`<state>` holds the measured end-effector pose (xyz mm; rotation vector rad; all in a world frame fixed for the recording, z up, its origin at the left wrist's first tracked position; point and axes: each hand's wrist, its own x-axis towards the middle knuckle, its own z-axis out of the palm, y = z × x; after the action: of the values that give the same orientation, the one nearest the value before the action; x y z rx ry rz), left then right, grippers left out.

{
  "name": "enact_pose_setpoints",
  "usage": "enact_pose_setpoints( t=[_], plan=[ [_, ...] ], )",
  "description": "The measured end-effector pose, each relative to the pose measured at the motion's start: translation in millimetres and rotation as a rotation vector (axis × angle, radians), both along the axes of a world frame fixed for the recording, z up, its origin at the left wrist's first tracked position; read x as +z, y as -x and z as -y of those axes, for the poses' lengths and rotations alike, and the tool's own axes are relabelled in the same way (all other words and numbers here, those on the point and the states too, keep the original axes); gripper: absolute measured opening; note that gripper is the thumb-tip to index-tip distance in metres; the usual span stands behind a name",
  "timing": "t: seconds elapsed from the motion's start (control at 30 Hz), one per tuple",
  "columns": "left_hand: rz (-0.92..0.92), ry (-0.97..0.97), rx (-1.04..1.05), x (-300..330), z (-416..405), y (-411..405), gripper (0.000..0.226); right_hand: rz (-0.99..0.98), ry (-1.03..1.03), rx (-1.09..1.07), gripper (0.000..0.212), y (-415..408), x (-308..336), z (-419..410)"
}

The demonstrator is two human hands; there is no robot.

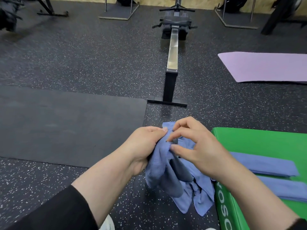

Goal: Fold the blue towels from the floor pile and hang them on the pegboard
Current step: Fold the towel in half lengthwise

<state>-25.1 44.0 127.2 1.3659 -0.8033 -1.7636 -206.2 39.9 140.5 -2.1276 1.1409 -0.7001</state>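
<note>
A crumpled blue towel [166, 173] hangs above the floor, gripped at its top by both hands. My left hand [144, 146] clutches the bunched cloth from the left. My right hand [197, 146] pinches the top edge with thumb and fingertips. More blue cloth [199, 196] trails down to the speckled floor by the green box. Two folded blue towels lie on top of that box, one [269, 165] behind the other [289, 188]. No pegboard is in view.
A green padded box [259, 140] stands at the right. A black mat [66, 127] lies to the left, a purple mat [265, 67] at the far right. A rowing machine [172, 53] stretches straight ahead. Equipment stands line the back wall.
</note>
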Motion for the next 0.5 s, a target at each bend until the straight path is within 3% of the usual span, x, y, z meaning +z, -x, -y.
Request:
enact_pose_setpoints(
  t=[0.1,0.2,0.3,0.5],
  plan=[
    [0.041,0.029,-0.037,-0.1,-1.6,0.3,0.028,0.037,0.025,-0.047,0.006,-1.9,1.2,-0.4],
    [0.359,0.137,-0.087,3.5,-1.4,1.2,0.037,0.037,-0.061,-0.112,0.009,1.1,1.5,0.4],
    [0.669,0.327,-0.021,11.1,-2.7,1.4,0.020,0.019,-0.133,-0.169,0.016,3.9,-2.5,2.6],
    [0.648,0.403,-0.341,17.2,-13.5,10.3,0.011,0.052,-0.182,-0.235,0.013,7.4,-3.1,7.7]
  ],
)
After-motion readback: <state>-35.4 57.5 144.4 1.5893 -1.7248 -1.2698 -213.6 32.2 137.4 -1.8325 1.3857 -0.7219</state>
